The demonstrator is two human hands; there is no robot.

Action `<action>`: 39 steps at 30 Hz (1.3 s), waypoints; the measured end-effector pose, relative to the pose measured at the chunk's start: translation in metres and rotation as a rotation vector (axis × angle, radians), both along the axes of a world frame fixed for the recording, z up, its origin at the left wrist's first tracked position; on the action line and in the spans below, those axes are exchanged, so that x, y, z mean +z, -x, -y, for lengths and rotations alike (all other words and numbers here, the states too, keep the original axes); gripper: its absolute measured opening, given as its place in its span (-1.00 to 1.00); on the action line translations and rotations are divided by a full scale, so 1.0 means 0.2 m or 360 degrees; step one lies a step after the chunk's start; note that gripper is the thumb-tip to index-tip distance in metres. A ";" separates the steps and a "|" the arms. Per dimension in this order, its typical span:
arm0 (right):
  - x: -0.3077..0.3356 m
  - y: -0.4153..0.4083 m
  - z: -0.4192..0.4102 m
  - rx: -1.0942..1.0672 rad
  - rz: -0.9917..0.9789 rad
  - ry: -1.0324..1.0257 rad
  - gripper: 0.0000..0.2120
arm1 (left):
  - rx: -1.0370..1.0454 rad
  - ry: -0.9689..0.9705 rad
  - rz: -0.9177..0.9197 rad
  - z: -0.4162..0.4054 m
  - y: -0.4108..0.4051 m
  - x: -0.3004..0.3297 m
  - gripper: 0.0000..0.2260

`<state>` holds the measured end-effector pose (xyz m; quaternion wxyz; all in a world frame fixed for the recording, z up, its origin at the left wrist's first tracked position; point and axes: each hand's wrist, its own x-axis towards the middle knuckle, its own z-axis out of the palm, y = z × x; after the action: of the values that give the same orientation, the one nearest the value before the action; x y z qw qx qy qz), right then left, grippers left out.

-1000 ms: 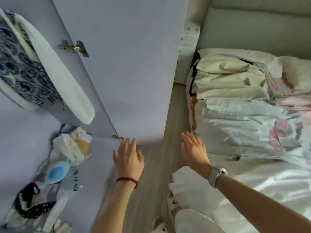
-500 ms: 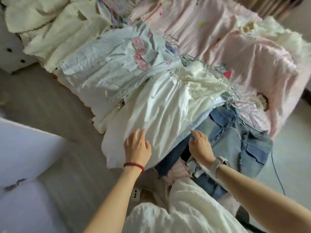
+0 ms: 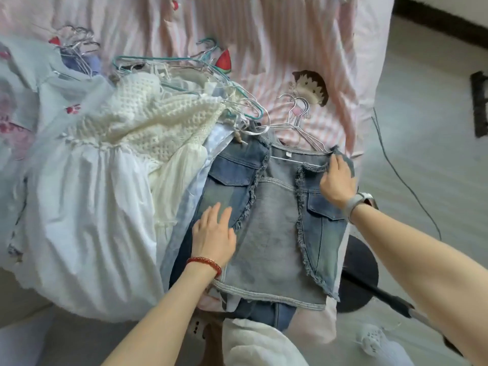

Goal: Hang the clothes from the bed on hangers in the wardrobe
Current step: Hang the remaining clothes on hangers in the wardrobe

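Denim vest (image 3: 274,220) on bed (image 3: 303,48), wire hanger (image 3: 298,122) at collar. Left hand (image 3: 214,233) flat, open on front; right hand (image 3: 336,183) pinching shoulder. Soft, floppy, fairly heavy; likely best lifted by hanger hook.

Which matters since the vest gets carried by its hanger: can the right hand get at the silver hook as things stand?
Probably yes. The right hand rests on the denim vest shoulder, and the silver hanger hook lies bare on the striped bedding just beyond it.
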<state>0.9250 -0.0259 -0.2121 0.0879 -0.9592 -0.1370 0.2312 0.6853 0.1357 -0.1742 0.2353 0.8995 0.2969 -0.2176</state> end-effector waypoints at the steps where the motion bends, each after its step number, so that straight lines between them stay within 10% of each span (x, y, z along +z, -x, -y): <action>1: -0.04 -0.09 0.01 0.0022 -0.0010 -0.0009 -0.51 | -0.0034 -0.0004 -0.0028 0.00 -0.05 -0.02 -0.53; 10: -0.24 -0.34 0.00 0.0041 -0.0078 0.0110 -0.68 | -0.0149 -0.0023 -0.0069 -0.07 -0.30 -0.11 -0.54; 20: -0.14 0.03 0.31 -0.0009 0.0562 -0.0687 -0.69 | -0.0368 -0.0342 0.0460 -0.16 -0.65 -0.12 -0.50; 25: -0.08 0.16 0.48 -0.0079 0.0548 -0.0786 -0.70 | -0.0604 -0.0300 0.0268 -0.19 -0.75 -0.05 -0.64; 39: 0.26 0.15 0.08 0.0212 0.0451 -0.0945 -0.62 | 0.0252 0.0290 0.0417 -0.16 -0.03 0.54 -0.83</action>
<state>0.8945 -0.0412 -0.1599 0.3283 -0.9033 -0.2715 0.0508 0.6907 0.1677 -0.0660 0.3690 0.8689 0.3127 -0.1054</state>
